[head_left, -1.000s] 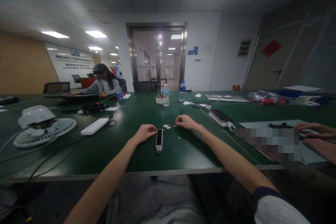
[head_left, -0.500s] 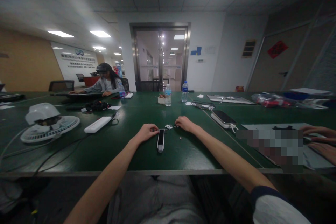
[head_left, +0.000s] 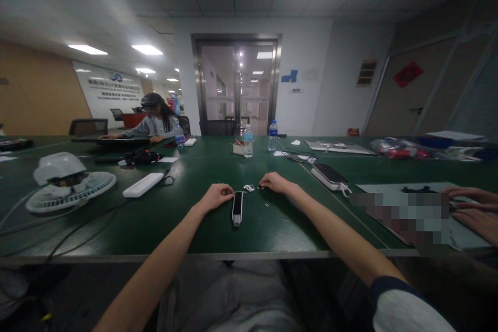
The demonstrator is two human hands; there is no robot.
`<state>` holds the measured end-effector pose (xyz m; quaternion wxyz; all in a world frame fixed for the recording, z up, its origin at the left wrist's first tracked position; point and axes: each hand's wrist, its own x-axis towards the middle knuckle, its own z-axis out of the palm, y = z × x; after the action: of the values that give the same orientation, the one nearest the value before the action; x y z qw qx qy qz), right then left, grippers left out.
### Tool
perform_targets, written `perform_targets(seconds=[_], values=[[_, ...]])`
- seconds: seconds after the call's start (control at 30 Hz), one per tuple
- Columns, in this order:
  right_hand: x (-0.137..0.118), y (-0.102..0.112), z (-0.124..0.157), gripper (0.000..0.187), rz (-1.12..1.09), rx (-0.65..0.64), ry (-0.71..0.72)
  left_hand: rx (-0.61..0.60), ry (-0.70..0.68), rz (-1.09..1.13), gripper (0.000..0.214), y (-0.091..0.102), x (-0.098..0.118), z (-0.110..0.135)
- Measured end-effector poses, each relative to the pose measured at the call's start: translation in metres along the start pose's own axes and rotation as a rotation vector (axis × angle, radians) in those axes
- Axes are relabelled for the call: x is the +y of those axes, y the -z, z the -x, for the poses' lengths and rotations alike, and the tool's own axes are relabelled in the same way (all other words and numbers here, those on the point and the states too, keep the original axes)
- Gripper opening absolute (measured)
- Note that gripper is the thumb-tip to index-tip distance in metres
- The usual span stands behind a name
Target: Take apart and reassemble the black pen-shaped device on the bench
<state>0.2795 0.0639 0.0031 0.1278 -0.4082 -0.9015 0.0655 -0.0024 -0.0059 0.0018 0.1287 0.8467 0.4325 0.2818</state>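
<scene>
A long, narrow device point(head_left: 237, 210) with a black face and pale edges lies on the green table, its length pointing toward me. My left hand point(head_left: 217, 197) is closed, thumb and index fingertips at the device's upper left corner. Just beyond the device's far end is a small cluster of white and dark pieces point(head_left: 249, 188). My right hand point(head_left: 274, 182) is closed in a pinch to the right of that cluster. A tiny piece shows at its fingertips, too small to name. One small pale ring point(head_left: 266, 205) lies below my right hand.
Two water bottles point(head_left: 248, 142) point(head_left: 273, 137) and a small box point(head_left: 238, 148) stand farther back. To the left are a white fan point(head_left: 70, 192), a power strip point(head_left: 143, 185) and cables. At right lie a power bank point(head_left: 330, 176) and another person's hands point(head_left: 472, 207) over a sheet.
The view has shifted very slightly. Both hands stay in nearly the same place, and the device and loose pieces have not visibly moved.
</scene>
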Motion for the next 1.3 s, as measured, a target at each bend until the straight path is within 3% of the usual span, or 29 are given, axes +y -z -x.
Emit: perform_targets(seconds=[0.43,1.03,1.3], values=[[-0.004,0.006,0.003,0.032,-0.025,-0.067,-0.030,0.001,0.012,0.007,0.027,-0.002,-0.003,-0.001],[-0.009,0.005,0.000,0.029,0.226,-0.001,0.042,-0.024,0.000,-0.048,0.029,0.003,-0.004,-0.005],[-0.018,0.010,-0.001,0.027,0.289,-0.078,-0.023,-0.018,-0.004,-0.065,0.028,0.003,-0.003,-0.006]])
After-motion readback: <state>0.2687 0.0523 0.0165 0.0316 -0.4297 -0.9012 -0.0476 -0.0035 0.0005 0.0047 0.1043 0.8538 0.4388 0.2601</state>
